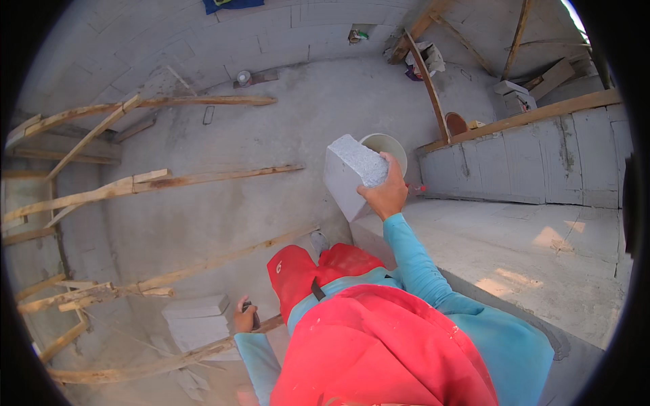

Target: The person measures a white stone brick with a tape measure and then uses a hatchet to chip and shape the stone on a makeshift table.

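Note:
My right hand point(387, 192) grips the near end of a light grey aerated concrete block point(344, 177), fingers on one side and thumb on the other. The block's rough, speckled face is turned up, and its smooth side slopes down toward the floor. Just behind it stands a pale round bucket point(393, 146), partly hidden by the block and my hand. Low at my left side, my left hand point(242, 318) is closed around a small black object point(253, 314), whose kind I cannot make out. Pale blocks point(196, 315) lie on the floor beside that hand.
Rough wooden poles point(203, 178) reach in from the left across the concrete floor point(271, 135). On the right runs a low block wall point(514, 169) beside a concrete ledge point(487, 237). A slanting wooden post point(428, 88) stands at the far right, near loose blocks point(513, 95).

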Tool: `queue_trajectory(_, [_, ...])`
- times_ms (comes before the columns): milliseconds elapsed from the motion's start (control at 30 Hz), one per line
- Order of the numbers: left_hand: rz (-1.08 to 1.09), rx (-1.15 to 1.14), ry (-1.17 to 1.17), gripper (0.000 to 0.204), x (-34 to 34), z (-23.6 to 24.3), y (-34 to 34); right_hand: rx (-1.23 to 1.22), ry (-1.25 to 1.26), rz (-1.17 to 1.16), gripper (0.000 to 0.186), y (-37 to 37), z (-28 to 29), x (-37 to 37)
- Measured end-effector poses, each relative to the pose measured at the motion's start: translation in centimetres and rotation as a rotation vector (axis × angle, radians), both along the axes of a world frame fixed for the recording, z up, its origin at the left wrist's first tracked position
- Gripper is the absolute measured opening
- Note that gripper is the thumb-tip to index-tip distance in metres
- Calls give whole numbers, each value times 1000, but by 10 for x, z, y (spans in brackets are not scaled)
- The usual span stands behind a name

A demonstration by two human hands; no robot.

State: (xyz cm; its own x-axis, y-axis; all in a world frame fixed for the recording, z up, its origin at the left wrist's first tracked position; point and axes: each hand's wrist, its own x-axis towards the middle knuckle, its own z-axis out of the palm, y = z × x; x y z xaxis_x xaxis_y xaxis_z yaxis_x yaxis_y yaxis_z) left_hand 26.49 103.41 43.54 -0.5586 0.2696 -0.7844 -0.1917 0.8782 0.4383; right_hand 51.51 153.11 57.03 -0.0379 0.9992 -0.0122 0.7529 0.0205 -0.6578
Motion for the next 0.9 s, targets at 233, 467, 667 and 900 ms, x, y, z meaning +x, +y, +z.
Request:
queue_trajectory(233, [-115, 62, -203, 55, 0, -22, 129, 180, 46, -169, 81, 69, 17, 26])
queue_trajectory(467, [-886, 14, -369, 52, -101, -110, 308, 245, 2, -490, 82, 144, -23, 47])
queue_trajectory(667, [-1265, 251, -129, 48, -203, -159, 558, 90, -88, -765, 82, 236, -104, 41])
queue_trajectory(900, [-1175, 16, -140, 52, -320, -104, 887, -4, -104, -1005, 85, 330, -89, 9])
